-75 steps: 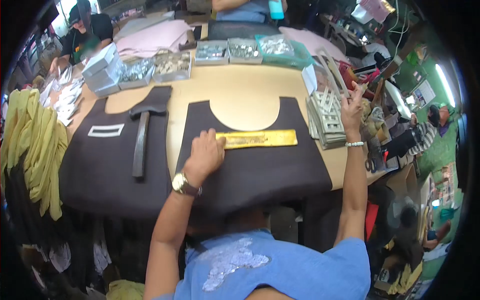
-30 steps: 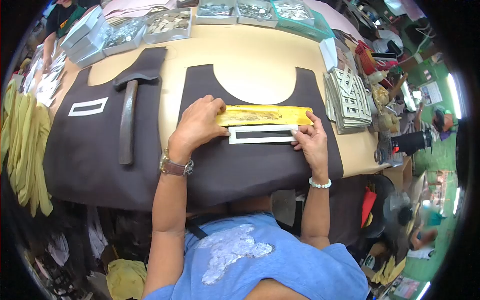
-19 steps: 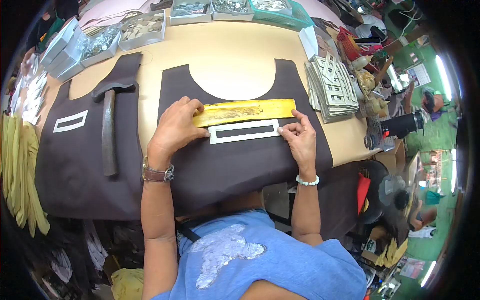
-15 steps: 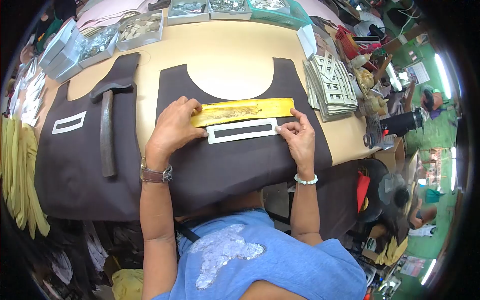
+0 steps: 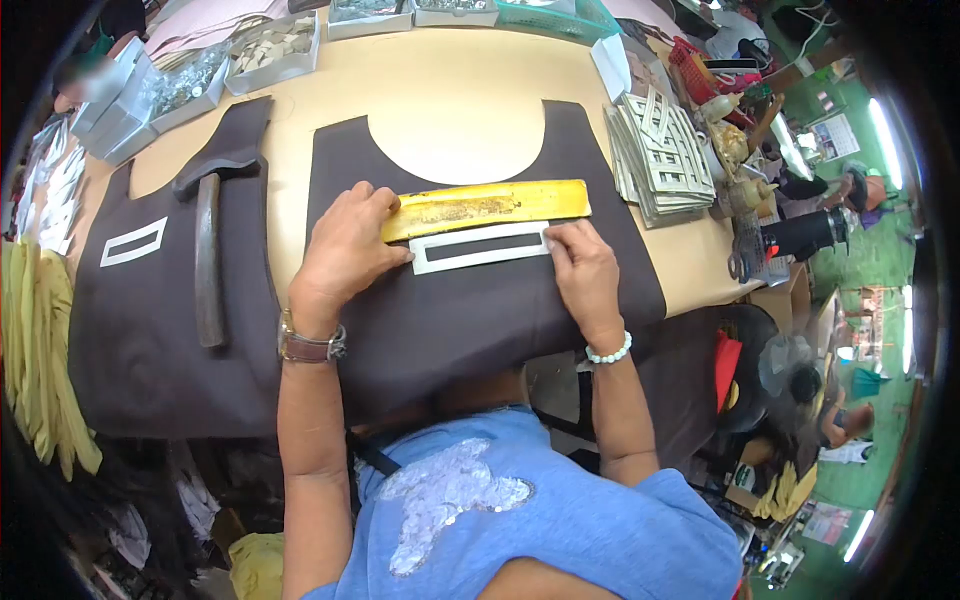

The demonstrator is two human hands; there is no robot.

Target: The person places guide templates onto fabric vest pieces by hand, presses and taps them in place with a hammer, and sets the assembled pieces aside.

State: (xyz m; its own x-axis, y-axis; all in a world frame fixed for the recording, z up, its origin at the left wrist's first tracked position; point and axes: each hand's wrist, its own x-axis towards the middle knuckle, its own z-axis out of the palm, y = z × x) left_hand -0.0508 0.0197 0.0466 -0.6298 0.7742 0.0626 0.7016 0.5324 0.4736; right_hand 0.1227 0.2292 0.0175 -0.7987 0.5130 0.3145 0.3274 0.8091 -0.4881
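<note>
A dark brown cut fabric panel (image 5: pixel 450 310) with a scooped neckline lies before me. Across it rests a worn yellow flat strip (image 5: pixel 490 207), and just below, along its lower edge, a white rectangular frame piece (image 5: pixel 465 262) with a long slot. My left hand (image 5: pixel 345 245) has curled fingers on the strip's left end, its thumb at the frame's left corner. At the frame's upper right corner, my right hand (image 5: pixel 585 270) pinches with thumb and fingers together. A second dark panel (image 5: pixel 170 330) at left carries a similar white frame (image 5: pixel 134 243) and a hammer (image 5: pixel 209 250).
Boxes of small metal parts (image 5: pixel 190 90) and a box of beige pieces (image 5: pixel 272 50) line the table's back. A stack of white slotted pieces (image 5: pixel 660 160) stands at right, near a red basket (image 5: pixel 690 65). Yellow cloth (image 5: pixel 40 350) hangs over the left edge.
My right index finger has left the yellow strip's right end, and the right fingers have closed together at the frame's corner. My left hand stays at the left ends.
</note>
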